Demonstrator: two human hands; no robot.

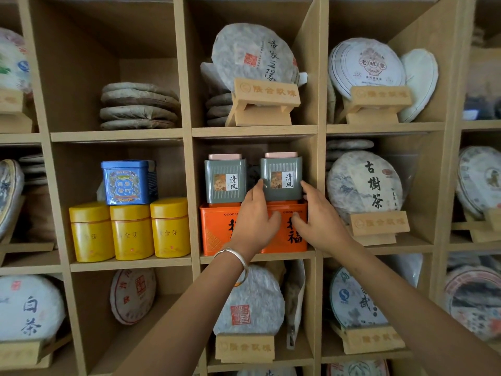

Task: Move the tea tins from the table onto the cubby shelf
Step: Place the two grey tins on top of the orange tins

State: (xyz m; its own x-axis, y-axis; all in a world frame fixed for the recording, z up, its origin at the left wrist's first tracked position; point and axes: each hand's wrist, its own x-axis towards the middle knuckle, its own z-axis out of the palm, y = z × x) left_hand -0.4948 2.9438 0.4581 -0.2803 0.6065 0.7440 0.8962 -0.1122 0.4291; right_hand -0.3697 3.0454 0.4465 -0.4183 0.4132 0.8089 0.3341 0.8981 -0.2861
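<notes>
— What's the wall like?

— It is a pale wooden cubby shelf (187, 131) filling the whole view, most cubbies holding round paper-wrapped tea cakes (363, 183), some propped on small wooden stands (379, 223).

— And the tins?

— In the middle cubby two orange tins (217, 229) sit side by side on the board. On top of them stand two grey tins with pink lids: the left grey tin (225, 180) and the right grey tin (281, 177), near each other with a dark gap between. In the cubby to the left, three yellow canisters (132, 232) stand in a row with a blue tin (127, 182) resting on top of them.

— Where are the hands?

— Both reach into the middle cubby. The left hand (254, 215), with a silver bangle (235, 257) at the wrist, has its fingers up at the left side of the right grey tin. The right hand (317, 213) has its fingers up at that tin's right side. The thumbs lie in front of the orange tins below.

— Are they gripping it?

— The fingers look fairly straight, flanking the tin. Whether they press or just touch it, I cannot tell.
</notes>
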